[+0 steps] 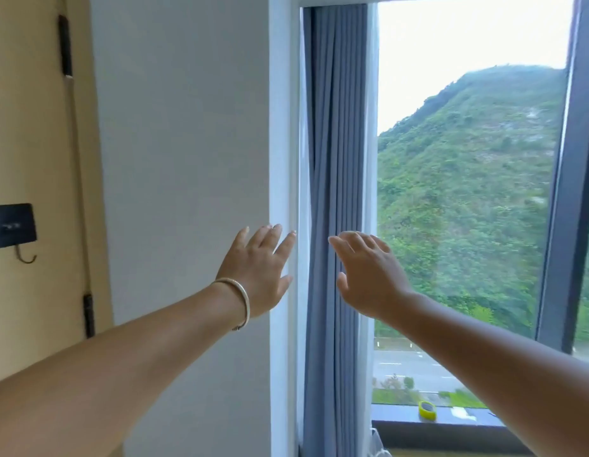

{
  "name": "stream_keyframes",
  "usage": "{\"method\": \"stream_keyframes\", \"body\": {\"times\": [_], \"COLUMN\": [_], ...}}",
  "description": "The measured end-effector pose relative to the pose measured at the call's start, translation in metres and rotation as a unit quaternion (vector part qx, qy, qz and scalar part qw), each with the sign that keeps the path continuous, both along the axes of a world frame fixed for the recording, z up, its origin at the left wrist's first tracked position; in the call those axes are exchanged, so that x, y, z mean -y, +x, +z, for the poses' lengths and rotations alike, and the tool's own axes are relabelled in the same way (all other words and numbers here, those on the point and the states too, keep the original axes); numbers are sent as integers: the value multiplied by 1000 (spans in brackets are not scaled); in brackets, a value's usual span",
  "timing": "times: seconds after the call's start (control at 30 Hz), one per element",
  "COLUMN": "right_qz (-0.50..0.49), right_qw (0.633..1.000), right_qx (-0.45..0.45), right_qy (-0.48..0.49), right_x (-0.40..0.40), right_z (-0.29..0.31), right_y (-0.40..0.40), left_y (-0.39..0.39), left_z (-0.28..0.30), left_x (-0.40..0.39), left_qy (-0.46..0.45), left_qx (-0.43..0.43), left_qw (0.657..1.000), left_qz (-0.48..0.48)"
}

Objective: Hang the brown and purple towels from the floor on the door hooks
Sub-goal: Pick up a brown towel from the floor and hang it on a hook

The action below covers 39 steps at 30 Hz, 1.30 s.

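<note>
Both my arms reach forward at chest height with the fingers spread and nothing in them. My left hand, with a silver bangle on the wrist, is in front of the white wall edge. My right hand is in front of the grey-blue curtain. At the far left, a black hook plate with a metal hook sits on the beige door, and nothing hangs on it. No towel and no floor are in view.
A white wall stands between the door and the window. The window looks out on a green hillside and a road. A yellow roll lies on the dark sill. Black hinges run along the door's edge.
</note>
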State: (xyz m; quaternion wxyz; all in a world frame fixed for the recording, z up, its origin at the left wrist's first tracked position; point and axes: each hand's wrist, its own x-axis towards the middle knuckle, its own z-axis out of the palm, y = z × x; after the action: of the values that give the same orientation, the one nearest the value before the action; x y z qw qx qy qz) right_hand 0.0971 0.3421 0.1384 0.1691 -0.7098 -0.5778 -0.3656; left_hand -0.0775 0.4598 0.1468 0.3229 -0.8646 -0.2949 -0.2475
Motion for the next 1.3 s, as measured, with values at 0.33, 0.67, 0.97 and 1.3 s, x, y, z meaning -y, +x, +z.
{"method": "stream_keyframes", "body": {"times": [0.33, 0.67, 0.97, 1.3], "right_qz": [-211, -395, -589, -719], "right_qw": [977, 915, 801, 677], "right_qx": [-33, -77, -96, -158], "right_qy": [-25, -26, -36, -27], "right_x": [214, 478, 693, 836], "right_z": [-9, -34, -66, -97], "right_y": [143, 243, 248, 246], "left_y": [204, 385, 483, 545], "left_z": [-9, -41, -79, -108], "left_x": [148, 364, 572, 719], "left_qy": [-36, -72, -81, -76], "left_qx": [-14, -34, -67, -88], "left_qw": [977, 917, 837, 765], "left_qz": [-210, -392, -537, -633]}}
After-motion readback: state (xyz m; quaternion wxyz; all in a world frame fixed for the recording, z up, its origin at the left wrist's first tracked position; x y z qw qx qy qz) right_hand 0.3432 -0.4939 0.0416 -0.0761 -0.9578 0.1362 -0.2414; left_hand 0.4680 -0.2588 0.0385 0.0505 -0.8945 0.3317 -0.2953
